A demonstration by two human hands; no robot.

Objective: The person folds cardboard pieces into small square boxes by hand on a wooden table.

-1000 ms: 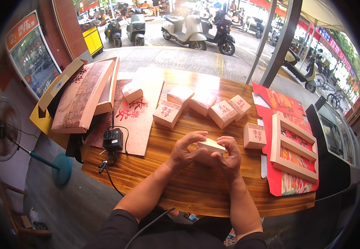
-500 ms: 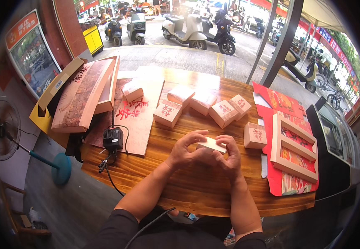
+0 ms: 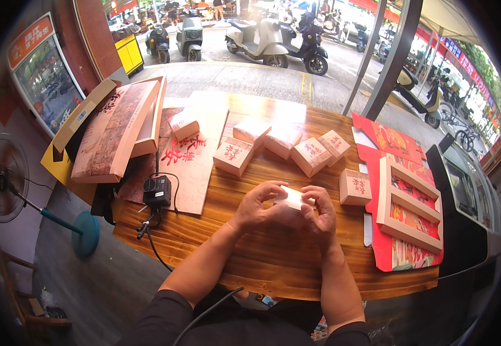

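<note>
1. Held box: a small pale box (image 3: 289, 199) is between the two hands, above the near middle of the surface (image 3: 262, 259); its upper face is bright with glare and its lower part is partly covered by fingers.
2. Left hand (image 3: 253, 209): curled, with fingers arched over the far side and thumb at the near side, closed on the left part of the held box.
3. Right hand (image 3: 321, 217): likewise curled, its fingertips and thumb closed on the right part of the same box.
4. Box group: five small printed boxes (image 3: 233, 157) form a loose row beyond the hands.
5. Right-hand box: another printed box (image 3: 355, 188) stands apart from the row, near the red card.
6. Red card (image 3: 382, 249): lies at the right side, bearing a pale divider frame (image 3: 415, 209) with crossbars.
7. Printed board (image 3: 197, 199): lies flat at the left, with one small box (image 3: 184, 127) on it.
8. Black device (image 3: 157, 191): rests at the board's near side, with cables attached.
9. Large printed carton (image 3: 115, 135): leans at the far left.
10. Background: parked scooters (image 3: 259, 40) stand outside.
</note>
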